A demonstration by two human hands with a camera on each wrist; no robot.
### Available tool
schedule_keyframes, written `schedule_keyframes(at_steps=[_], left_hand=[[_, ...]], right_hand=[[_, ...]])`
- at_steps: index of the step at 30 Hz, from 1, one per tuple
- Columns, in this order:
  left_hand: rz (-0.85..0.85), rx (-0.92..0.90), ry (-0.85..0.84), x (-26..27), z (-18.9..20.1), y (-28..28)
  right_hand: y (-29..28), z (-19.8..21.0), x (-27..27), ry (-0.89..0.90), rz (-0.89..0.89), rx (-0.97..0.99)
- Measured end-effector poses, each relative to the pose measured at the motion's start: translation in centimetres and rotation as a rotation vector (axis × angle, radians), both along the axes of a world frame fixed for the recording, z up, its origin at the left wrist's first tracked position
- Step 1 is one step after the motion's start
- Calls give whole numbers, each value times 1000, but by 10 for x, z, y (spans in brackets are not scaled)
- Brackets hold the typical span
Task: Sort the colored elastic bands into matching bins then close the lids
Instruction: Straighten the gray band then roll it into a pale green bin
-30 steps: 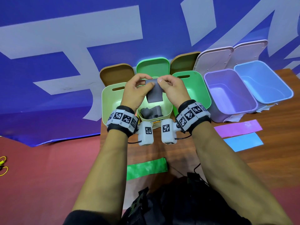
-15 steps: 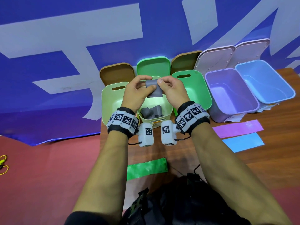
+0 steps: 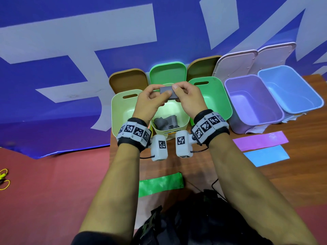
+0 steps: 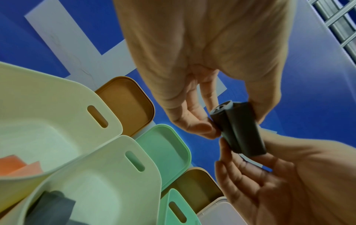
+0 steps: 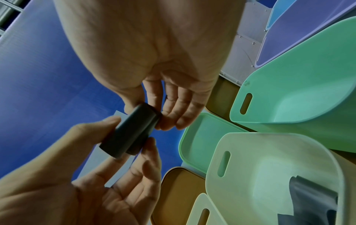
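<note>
Item: grey band (image 3: 168,93), folded into a short thick roll. Location: upper centre of the head view, held in the air above the pale middle bin (image 3: 183,119), which already holds grey bands (image 3: 165,122).

Grip: left hand (image 3: 150,101) pinches the roll's left end between thumb and fingertips; right hand (image 3: 188,99) pinches the right end the same way. Remaining fingers of both hands are loosely spread and hold nothing.

Orientation: long axis runs roughly left to right across the head view, near level, one end toward each hand. In the left wrist view the rolled end (image 4: 221,108) shows its layered folds, facing the upper left of that frame.

Risks, as judged:
- Stretchy folds may spring open once the pinch loosens, leaving the band draped over the bin rim rather than inside.
- Release off-centre could drop it into the neighbouring light green bin (image 3: 120,110) or bright green bin (image 3: 222,101), both touching the middle one.
- A band standing high would likely block the lid.

Still loose on the table (image 3: 300,191): green band (image 3: 160,185), purple band (image 3: 260,140), blue band (image 3: 266,157).
</note>
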State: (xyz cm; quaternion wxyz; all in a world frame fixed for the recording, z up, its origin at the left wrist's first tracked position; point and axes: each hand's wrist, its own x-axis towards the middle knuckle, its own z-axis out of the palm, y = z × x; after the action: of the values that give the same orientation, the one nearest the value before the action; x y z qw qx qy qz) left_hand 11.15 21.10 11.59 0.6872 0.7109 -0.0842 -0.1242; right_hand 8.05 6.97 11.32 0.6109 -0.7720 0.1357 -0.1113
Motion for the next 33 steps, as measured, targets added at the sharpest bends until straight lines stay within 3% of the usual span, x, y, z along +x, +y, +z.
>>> schedule_keyframes(at_steps=[10,20,25,33], left_hand=[[20,41,-24,4,-7,-1],[45,65,85,12,-16,-4],[34,64,0,17,-21,-3],[11,126,18,24,-43,-5]], right_hand=[[2,0,-4,70,6,202],[-1,-16,4,77,17,90],[-1,-27,11,122,3,74],[-7,-47,16,233,-39,83]])
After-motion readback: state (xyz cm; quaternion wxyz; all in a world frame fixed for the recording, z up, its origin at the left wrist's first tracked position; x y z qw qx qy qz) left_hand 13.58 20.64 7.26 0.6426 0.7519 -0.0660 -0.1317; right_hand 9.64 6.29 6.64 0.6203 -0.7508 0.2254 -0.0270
